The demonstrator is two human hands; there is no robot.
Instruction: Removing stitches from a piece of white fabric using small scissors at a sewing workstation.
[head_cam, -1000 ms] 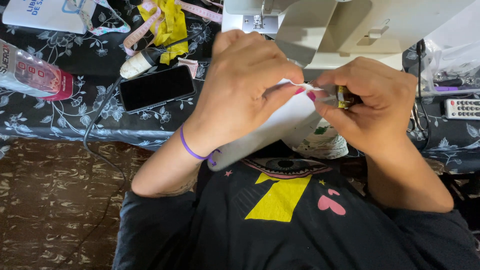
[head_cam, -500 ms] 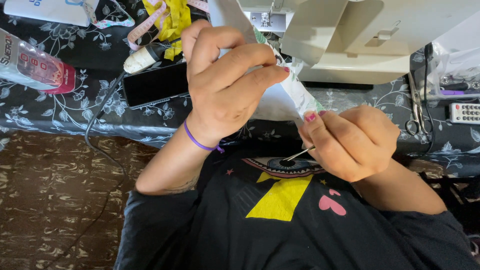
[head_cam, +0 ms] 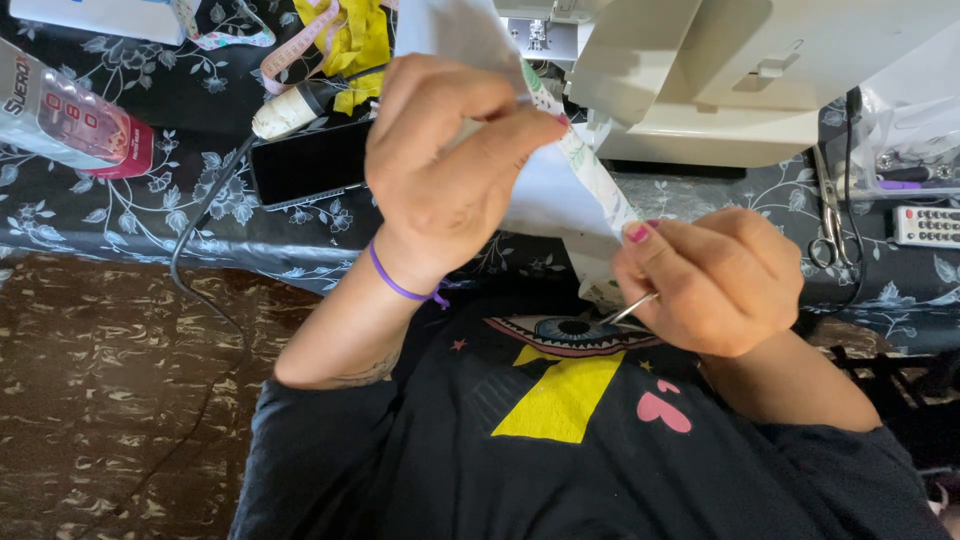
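My left hand [head_cam: 450, 170], with a purple band at the wrist, is raised and pinches a piece of white fabric [head_cam: 545, 190] near its top. A narrow folded edge with a small green print [head_cam: 590, 175] runs slanting down from that hand to my right hand [head_cam: 715, 275]. The right thumb and fingers pinch the lower end of this edge. A thin metal tool [head_cam: 628, 308] sticks out from under the right hand, and its tip is hidden. Both hands are held above my black printed shirt [head_cam: 570, 420], in front of the white sewing machine [head_cam: 720, 80].
On the dark flowered tablecloth [head_cam: 150, 210] lie a black phone [head_cam: 305, 160], a thread cone [head_cam: 285, 112], yellow cloth [head_cam: 355, 40], a measuring tape [head_cam: 290, 45] and a clear plastic bottle [head_cam: 60, 120]. At the right are scissors [head_cam: 828, 215] and a remote [head_cam: 925, 225]. A cable [head_cam: 195, 270] hangs off the table's edge.
Both hands drew back from the sewing machine with the fabric. My left hand rose, my right hand dropped toward my chest, and the folded edge is now stretched between them.
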